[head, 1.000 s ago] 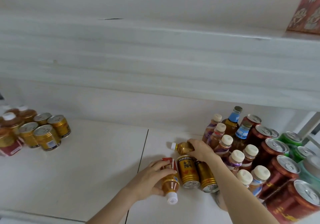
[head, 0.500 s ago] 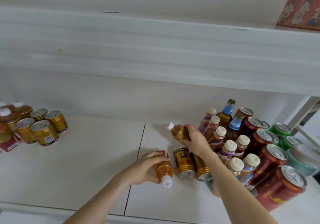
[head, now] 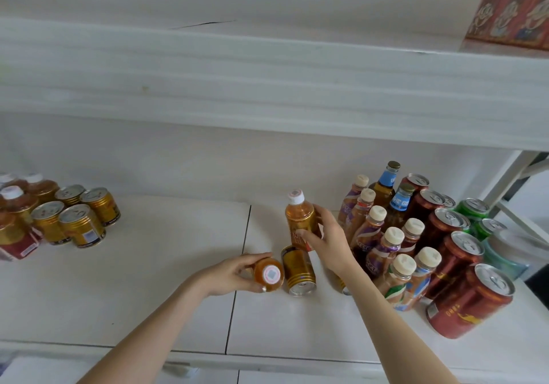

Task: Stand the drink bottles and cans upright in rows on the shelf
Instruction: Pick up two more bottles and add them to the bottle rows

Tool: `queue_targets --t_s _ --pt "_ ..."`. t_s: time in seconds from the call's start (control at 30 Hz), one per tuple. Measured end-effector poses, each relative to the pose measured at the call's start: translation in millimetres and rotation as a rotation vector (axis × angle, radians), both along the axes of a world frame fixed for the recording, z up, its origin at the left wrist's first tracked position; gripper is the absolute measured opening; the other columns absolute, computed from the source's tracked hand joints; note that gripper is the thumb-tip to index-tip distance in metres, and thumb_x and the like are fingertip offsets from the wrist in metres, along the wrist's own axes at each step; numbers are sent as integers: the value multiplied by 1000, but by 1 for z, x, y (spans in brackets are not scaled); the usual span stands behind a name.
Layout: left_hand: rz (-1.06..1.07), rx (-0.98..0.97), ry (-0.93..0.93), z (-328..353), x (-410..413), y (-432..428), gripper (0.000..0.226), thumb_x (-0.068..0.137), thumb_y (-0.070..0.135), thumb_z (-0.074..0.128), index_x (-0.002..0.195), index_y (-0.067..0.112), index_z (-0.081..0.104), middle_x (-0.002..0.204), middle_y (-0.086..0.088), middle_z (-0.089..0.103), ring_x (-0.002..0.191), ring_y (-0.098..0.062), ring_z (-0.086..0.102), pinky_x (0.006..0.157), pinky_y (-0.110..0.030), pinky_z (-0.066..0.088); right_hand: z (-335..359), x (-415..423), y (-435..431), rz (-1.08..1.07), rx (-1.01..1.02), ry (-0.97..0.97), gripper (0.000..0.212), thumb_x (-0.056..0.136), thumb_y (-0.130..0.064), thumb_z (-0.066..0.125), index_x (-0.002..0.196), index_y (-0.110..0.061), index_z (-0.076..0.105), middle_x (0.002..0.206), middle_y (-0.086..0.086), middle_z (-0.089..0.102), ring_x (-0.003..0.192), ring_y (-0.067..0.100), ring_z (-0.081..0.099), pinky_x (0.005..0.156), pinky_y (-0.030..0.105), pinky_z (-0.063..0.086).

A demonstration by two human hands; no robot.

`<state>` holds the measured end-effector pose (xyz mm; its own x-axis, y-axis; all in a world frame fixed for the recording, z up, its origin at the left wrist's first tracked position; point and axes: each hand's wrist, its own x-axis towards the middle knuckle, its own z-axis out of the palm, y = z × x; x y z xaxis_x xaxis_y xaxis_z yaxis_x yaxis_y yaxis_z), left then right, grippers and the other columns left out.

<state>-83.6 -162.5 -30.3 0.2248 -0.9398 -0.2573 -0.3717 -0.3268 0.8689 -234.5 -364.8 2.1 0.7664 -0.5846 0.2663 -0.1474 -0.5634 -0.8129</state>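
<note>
right hand [head: 325, 239] clamped on amber tea bottle [head: 299, 215], upright above the white shelf [head: 148, 264]. left hand [head: 234, 273] wrapped round second tea bottle [head: 268, 274], cap facing camera. gold can [head: 298, 270] lies on its side between them.

Two hands [head: 234, 270] — two blue-necked bottles [head: 386, 187], eight cream-capped bottles [head: 383, 235].

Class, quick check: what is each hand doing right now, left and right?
Left hand: closed around a small tea bottle, cap toward the camera.
Right hand: closed around a second tea bottle, held upright.
</note>
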Motion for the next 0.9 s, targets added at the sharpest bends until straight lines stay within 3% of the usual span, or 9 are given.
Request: queue_targets --t_s 0.23,0.33,0.4,0.53,0.67,0.77,0.9 --pt "37 -38 263 0 5 9 65 85 19 70 142 27 40 129 -1 61 107 -10 59 108 -36 38 2 -16 35 35 241 -83 52 86 -19 67 132 -24 42 124 -10 57 116 5 54 94 21 47" --pt "12 -48 293 2 3 7 59 84 23 69 137 33 44 133 2 60 117 -10 56 100 -25 43 1 -25 46 14 269 -94 51 87 -18 67 131 -22 43 123 -10 57 116 4 54 90 14 48" --pt "13 -37 312 1 3 8 63 84 25 68 141 28 42 134 7 59 124 -8 53 104 -24 41 1 -33 51 4 299 -101 49 87 -15 66 130 -22 43 122 -9 58 115 4 54 85 10 48" --pt "37 -19 390 -4 8 17 63 84 27 66 142 21 40 138 4 56 130 -12 48 114 -33 30 -3 -45 65 8 350 -89 50 87 -13 66 131 -18 43 123 -7 58 116 7 55 92 19 50" --pt "35 58 447 -5 16 33 66 84 29 68 143 27 38 139 11 53 130 -4 46 108 -21 33 -10 -49 83 30 390 -83 47 85 -10 68 126 -19 47 117 -10 61 110 2 59 87 17 50" --pt "37 153 441 -3 25 48 78 72 48 78 139 41 39 141 18 49 134 -5 39 115 -34 22 -21 -48 97 48 430 -63 44 85 -4 67 120 -22 49 112 -7 64 106 5 62 85 20 52" --pt "67 147 512 -5 31 64 65 74 39 78 130 44 47 138 18 52 131 -6 41 116 -40 17 -40 -47 110 64 434 16 47 84 1 65 124 -19 48 115 1 63 107 13 61 83 19 51"
